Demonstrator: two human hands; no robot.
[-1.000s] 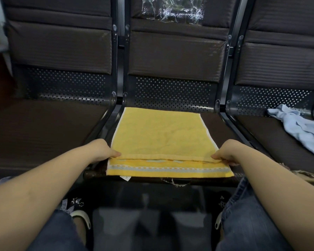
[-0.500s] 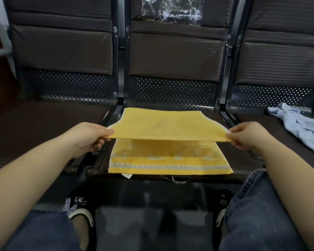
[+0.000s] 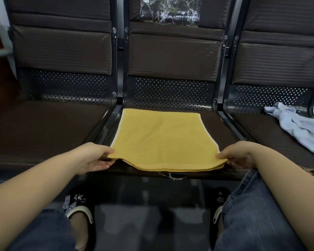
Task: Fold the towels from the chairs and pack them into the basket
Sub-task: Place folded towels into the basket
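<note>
Yellow towel (image 3: 163, 140), folded double, lying flat on the middle seat (image 3: 219, 127) of a row of dark brown chairs, near edge sagging slightly over the seat front. Left hand (image 3: 92, 157) reaching in from the lower left, forearm extended, thumb on top and fingers curled beneath, pinching the towel's near left corner. Right hand (image 3: 237, 155) reaching in from the lower right in mirrored pose, thumb lying along the top and fingers tucked under, pinching the near right corner. Both corners being held just above the seat edge, both layers caught in each pinch. White trim showing along the towel's left and right sides. Pale blue cloth (image 3: 297, 127), crumpled, lying on the right seat, well apart from the yellow towel. Clear plastic film (image 3: 170, 11) clinging to the middle backrest. Denim-clad knees (image 3: 252, 214) and black slippers (image 3: 80, 211) appearing below the seat front. Frayed threads (image 3: 170, 175) hanging from the seat's front edge, just under the towel.
</note>
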